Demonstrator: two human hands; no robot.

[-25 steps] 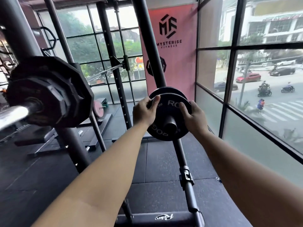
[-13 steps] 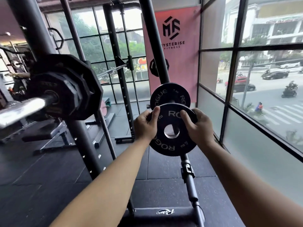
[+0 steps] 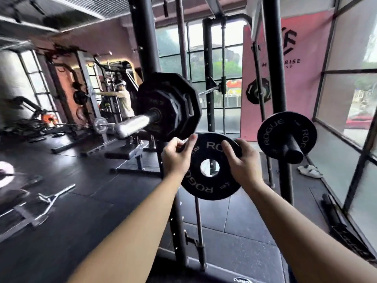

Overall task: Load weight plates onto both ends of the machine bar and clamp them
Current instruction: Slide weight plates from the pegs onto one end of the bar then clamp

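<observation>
Your left hand point(image 3: 175, 158) and your right hand point(image 3: 242, 164) both hold one small black plate point(image 3: 206, 186) in the air in front of you. The left hand pinches the upper left rim with the thumb on the face, and the right hand has its fingers curled over the upper right rim. The plate is upright, its printed face is toward you, and you can see through its center hole. Just above and to the left of your left hand is the loaded end of the machine bar point(image 3: 132, 125), with several large black plates point(image 3: 169, 107) already on it and the shiny sleeve free in front of them; this part is blurred. To the right of your right hand, a second small plate point(image 3: 273, 129) sits on a black storage peg point(image 3: 293, 149) on the rack upright point(image 3: 273, 58). Behind the upright hangs a pink banner point(image 3: 306, 82), and a white cloth point(image 3: 310, 170) lies on the dark floor point(image 3: 91, 180) near the window. Far to the left, another person point(image 3: 124, 99) stands at a machine.
</observation>
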